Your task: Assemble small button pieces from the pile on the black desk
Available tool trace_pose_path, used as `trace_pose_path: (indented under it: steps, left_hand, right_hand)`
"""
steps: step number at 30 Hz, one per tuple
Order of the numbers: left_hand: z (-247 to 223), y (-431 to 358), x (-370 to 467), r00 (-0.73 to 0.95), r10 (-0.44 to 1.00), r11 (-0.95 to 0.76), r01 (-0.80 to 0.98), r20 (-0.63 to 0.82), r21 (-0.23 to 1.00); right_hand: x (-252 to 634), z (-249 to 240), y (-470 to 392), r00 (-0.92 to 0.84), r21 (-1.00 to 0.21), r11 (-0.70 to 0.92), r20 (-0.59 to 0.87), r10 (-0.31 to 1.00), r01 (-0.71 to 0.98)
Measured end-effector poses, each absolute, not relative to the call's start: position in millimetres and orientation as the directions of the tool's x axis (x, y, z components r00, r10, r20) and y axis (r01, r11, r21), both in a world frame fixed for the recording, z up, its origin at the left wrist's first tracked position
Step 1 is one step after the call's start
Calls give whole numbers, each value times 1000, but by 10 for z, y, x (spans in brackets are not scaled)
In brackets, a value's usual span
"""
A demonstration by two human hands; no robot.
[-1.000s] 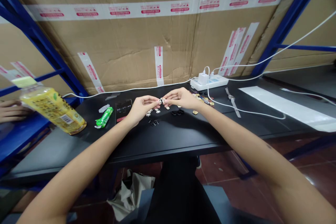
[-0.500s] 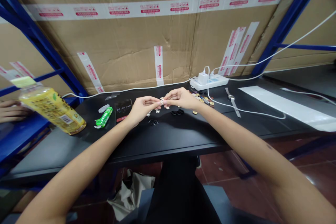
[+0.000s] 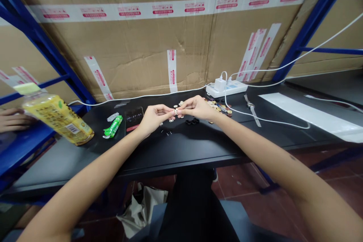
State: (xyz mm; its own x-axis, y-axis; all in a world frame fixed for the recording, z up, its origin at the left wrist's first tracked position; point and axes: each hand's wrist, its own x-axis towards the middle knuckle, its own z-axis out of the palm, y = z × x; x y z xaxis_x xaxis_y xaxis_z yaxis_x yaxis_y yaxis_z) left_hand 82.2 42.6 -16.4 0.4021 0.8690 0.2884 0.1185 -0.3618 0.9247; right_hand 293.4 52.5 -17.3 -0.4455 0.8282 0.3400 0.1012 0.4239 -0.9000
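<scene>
My left hand [image 3: 155, 119] and my right hand [image 3: 196, 108] meet over the black table [image 3: 181, 149], each pinching a small white piece [image 3: 176, 112] between thumb and fingers. The piece is mostly hidden by the fingertips. Several small white pieces [image 3: 171, 120] lie under and behind the hands. Black pieces [image 3: 192, 121] sit below my right hand, and a few tiny slim parts [image 3: 169, 133] lie nearer the front edge. Just left of my left hand is a phone [image 3: 133, 119] showing a running timer.
A yellow bottle [image 3: 61, 117] and a green wrapper [image 3: 112, 126] stand at the left. Coloured pieces [image 3: 224, 108], a white power strip [image 3: 227, 88] with cables, a watch [image 3: 252, 109] and a white sheet [image 3: 309, 115] are at the right. Another person's hand [image 3: 15, 120] shows far left.
The piece between my fingertips has turned slightly, and my fingers have shifted a little around it. The phone's timer has moved from 27:50 to 27:51.
</scene>
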Motion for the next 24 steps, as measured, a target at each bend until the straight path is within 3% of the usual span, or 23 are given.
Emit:
trace_pose_path:
  steps: [16, 24]
  left_hand:
    - [-141, 428, 826, 406, 863, -368, 100, 300, 924]
    - [-145, 501, 795, 412, 845, -436, 159, 342, 886]
  right_hand:
    - [2971, -149, 545, -495, -878, 476, 387, 778, 61]
    - [2972, -79, 494, -474, -869, 478, 372, 798, 125]
